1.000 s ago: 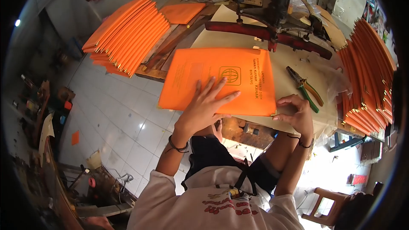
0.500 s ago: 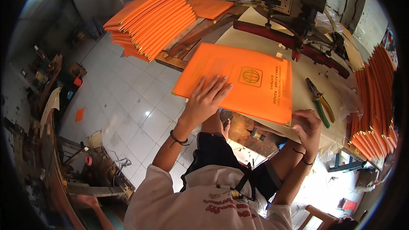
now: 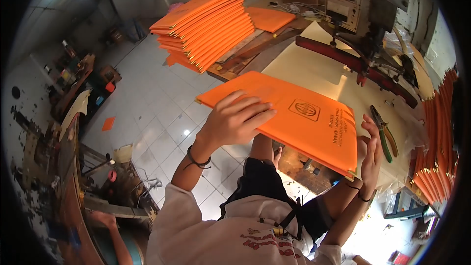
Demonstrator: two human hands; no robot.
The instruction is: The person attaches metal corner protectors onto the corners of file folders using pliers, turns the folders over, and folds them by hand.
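Note:
An orange folder (image 3: 284, 110) with a dark printed emblem and lettering lies in front of me, its left part jutting past the table edge. It looks slightly tilted. My left hand (image 3: 240, 120) grips its near edge, fingers over the cover and thumb hidden. Beside the folder's right edge, my right hand (image 3: 371, 154) is open with fingers stretched out; whether it touches the edge I cannot tell. Metal corner pieces show on the folder. Pliers (image 3: 384, 132) with green and orange handles lie on the table just right of that hand.
A tall stack of orange folders (image 3: 206, 27) stands at the back left, with another orange folder (image 3: 270, 18) beside it. A press machine (image 3: 358, 64) with a dark red bar rises behind. More orange folders (image 3: 436, 142) stand at far right. A bare arm (image 3: 115, 233) shows at lower left.
My left hand has gone from lying flat on the cover to gripping the near edge, and the folder has tilted. My right hand's bent fingers have straightened along the right edge. The view has shifted.

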